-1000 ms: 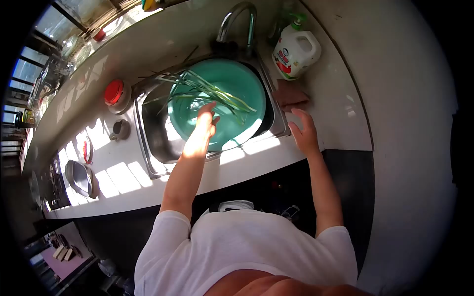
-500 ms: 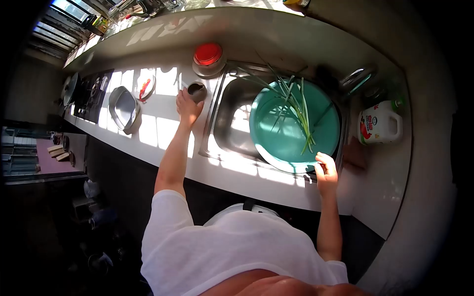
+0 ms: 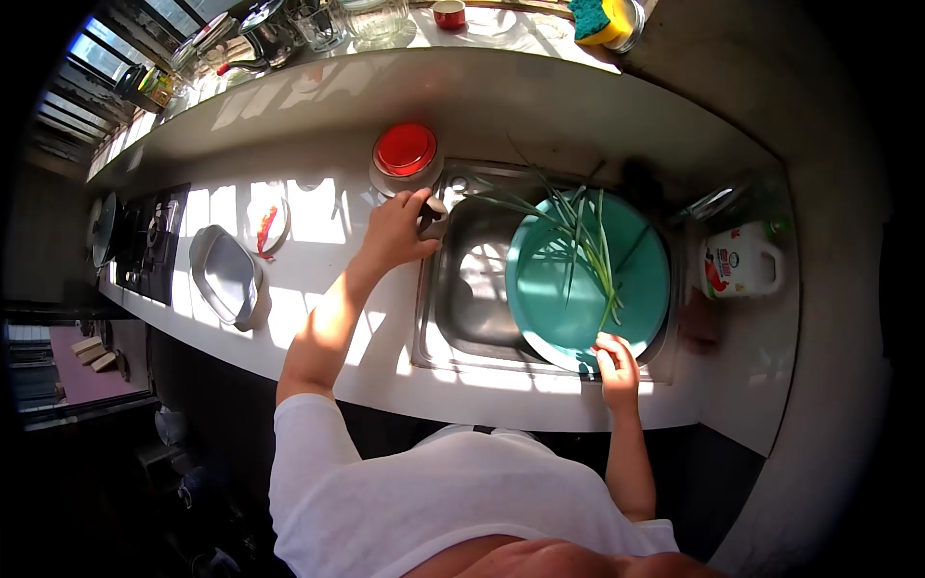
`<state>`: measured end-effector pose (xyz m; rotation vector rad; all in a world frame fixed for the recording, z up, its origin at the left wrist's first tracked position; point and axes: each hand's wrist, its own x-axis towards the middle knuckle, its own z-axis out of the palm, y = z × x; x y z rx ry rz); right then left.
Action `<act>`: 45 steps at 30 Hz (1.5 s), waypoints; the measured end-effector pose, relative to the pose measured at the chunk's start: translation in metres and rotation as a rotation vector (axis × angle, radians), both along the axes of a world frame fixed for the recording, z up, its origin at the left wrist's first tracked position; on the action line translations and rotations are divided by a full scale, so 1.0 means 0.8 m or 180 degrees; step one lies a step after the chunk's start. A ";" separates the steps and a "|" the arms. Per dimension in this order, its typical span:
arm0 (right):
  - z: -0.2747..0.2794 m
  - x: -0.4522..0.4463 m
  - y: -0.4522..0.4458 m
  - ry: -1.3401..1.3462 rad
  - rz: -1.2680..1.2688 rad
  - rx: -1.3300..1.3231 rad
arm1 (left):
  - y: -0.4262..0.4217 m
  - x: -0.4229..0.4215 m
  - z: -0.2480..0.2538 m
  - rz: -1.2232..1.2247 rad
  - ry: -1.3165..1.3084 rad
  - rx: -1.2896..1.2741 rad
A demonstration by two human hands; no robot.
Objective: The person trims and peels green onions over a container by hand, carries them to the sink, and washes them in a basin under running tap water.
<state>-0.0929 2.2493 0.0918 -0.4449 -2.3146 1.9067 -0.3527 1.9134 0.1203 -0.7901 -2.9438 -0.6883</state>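
My left hand [image 3: 395,234] is at the left edge of the sink, its fingers curled round a small dark cup [image 3: 435,223] that is mostly hidden in shadow. Inside the turquoise basin [image 3: 525,318] lie long green onions [image 3: 590,246], their leaves reaching over the far rim. At the basin's near rim my right hand [image 3: 620,376] pinches the lower ends of the onions between thumb and fingers. Part of the steel sink [image 3: 472,308] shows under and left of the basin.
Behind my left hand stands a red-lidded jar [image 3: 405,152]. A grey dish [image 3: 224,275] and a plate with red chillies [image 3: 267,226] sit further left, before the stove [image 3: 152,246]. A white jug [image 3: 740,260] stands right of the faucet [image 3: 718,200]. Glassware [image 3: 374,21] lines the ledge.
My left hand has shifted right with the cup, towards the sink. My right hand has moved left along the rim and its fingers have closed on the onion ends. The view has tilted up.
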 end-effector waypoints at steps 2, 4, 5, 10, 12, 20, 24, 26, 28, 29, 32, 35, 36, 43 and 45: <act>-0.003 -0.006 -0.014 0.0153 -0.0026 -0.0109 | 0.034 -0.023 0.042 -0.0111 0.0024 0.0057; 0.006 -0.009 -0.023 0.0233 -0.0042 0.0072 | 0.065 -0.055 0.086 -0.0230 0.0354 0.0120; 0.008 -0.007 -0.024 0.0239 -0.0061 0.0209 | 0.078 -0.068 0.104 -0.0260 0.0657 0.0150; 0.010 0.009 -0.023 -0.0027 -0.0463 0.0208 | 0.142 -0.147 0.188 -0.0397 0.1042 0.0032; 0.009 0.013 -0.023 -0.0074 -0.0513 0.0211 | 0.169 -0.181 0.206 -0.0361 0.1367 -0.0215; 0.021 0.014 -0.029 -0.0025 -0.0617 0.0283 | 0.244 -0.256 0.230 -0.0502 0.0701 -0.1077; 0.005 0.024 -0.018 -0.0132 -0.0556 0.0372 | 0.231 -0.253 0.219 -0.0765 0.1591 -0.0620; 0.013 0.020 -0.021 -0.0159 -0.0517 0.0230 | 0.203 -0.227 0.209 -0.1076 0.2264 0.0329; 0.007 0.022 -0.019 -0.0096 -0.0451 0.0108 | 0.153 -0.186 0.190 -0.0999 0.1810 0.0787; 0.007 0.021 -0.019 -0.0098 -0.0444 0.0085 | 0.119 -0.155 0.178 -0.0848 0.1438 0.0854; 0.015 0.012 -0.023 -0.0086 -0.0381 0.0058 | 0.033 -0.114 0.069 0.0016 0.1235 0.0542; 0.019 0.006 -0.028 -0.0068 -0.0288 0.0000 | -0.020 -0.096 -0.036 0.0564 0.0999 0.0131; 0.021 0.002 -0.029 -0.0019 -0.0231 -0.0005 | -0.029 -0.095 -0.055 0.0696 0.0704 -0.0039; 0.019 -0.006 -0.026 -0.0203 -0.0284 0.0133 | -0.012 -0.077 -0.096 0.0900 0.1121 0.0361; 0.015 -0.007 -0.002 -0.0230 -0.0347 0.0893 | 0.016 -0.051 -0.068 0.0817 0.1304 0.0488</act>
